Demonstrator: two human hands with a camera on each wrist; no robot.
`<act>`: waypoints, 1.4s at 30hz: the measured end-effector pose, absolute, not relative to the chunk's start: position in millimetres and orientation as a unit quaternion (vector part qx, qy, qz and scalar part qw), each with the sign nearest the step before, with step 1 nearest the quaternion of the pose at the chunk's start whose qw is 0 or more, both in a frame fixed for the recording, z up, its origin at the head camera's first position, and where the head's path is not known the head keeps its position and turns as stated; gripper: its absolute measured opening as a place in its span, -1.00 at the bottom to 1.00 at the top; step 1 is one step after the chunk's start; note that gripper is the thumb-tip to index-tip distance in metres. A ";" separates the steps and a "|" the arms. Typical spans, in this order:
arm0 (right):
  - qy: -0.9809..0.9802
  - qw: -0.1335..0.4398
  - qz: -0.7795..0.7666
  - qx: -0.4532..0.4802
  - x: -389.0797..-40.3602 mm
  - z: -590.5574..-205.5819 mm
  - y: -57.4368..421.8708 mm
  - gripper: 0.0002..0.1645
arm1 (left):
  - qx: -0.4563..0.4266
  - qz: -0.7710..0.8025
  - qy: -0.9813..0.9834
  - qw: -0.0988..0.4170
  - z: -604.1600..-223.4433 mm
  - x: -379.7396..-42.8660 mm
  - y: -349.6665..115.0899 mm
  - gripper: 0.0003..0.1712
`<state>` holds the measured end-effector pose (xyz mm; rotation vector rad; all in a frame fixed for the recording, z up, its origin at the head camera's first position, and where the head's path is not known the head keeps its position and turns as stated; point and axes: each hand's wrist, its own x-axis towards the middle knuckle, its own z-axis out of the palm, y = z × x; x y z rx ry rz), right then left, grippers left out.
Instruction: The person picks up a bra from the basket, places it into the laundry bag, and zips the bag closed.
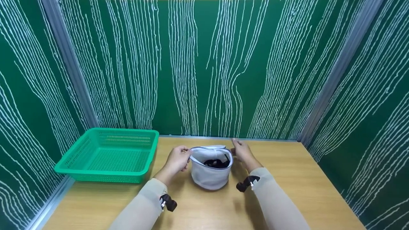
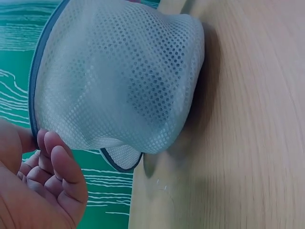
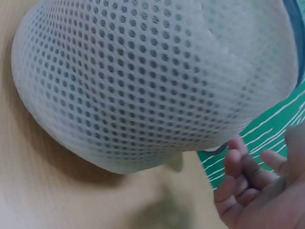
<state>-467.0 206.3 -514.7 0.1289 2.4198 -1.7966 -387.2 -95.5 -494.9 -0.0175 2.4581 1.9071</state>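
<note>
From my remote station I have the white mesh bag (image 1: 209,179) standing upright on the wooden tabletop (image 1: 198,214), between my two hands, with its mouth open. My left grip (image 1: 176,160) pinches the bag's dark-edged rim (image 2: 33,86) between thumb and fingers, at the bag's left side. My right grip (image 1: 243,153) is at the bag's right side, its fingers loosely bent and the thumb apart, nothing visibly clasped; I can't tell whether the fingertips touch the mesh. Inside the bag I see a black item (image 1: 217,164), too small to identify. A flap (image 2: 121,160) with a dark edge hangs out beyond the bag's rim in the left wrist view. Left of the bag, well apart from it, I have a green basket (image 1: 102,172) on the tabletop. Behind the bag rises a green wall (image 1: 163,95) streaked with white lines.
</note>
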 end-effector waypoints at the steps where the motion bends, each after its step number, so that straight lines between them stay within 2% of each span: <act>1: 0.798 0.077 -0.596 0.043 -466.4 -517.5 205.5 -0.18 | -0.005 0.611 0.792 0.015 -495.3 -387.2 -95.7 -0.78; 9: 0.786 0.127 -0.605 0.026 -462.3 -529.2 197.7 -0.13 | 0.004 0.601 0.800 -0.003 -496.8 -387.6 -96.3 -0.77; 20: 0.740 0.104 -0.664 0.036 -468.2 -523.4 186.8 -0.33 | -0.003 0.597 0.802 -0.003 -496.8 -389.1 -96.8 -0.80; 39: 0.703 -0.085 -0.706 0.014 -466.4 -491.5 179.6 -0.75 | -0.018 0.618 0.786 -0.002 -497.7 -387.6 -98.3 -0.74; 42: 0.681 -0.105 -0.725 0.008 -466.4 -487.6 179.4 -0.76 | -0.023 0.619 0.785 -0.003 -497.0 -388.1 -98.8 -0.76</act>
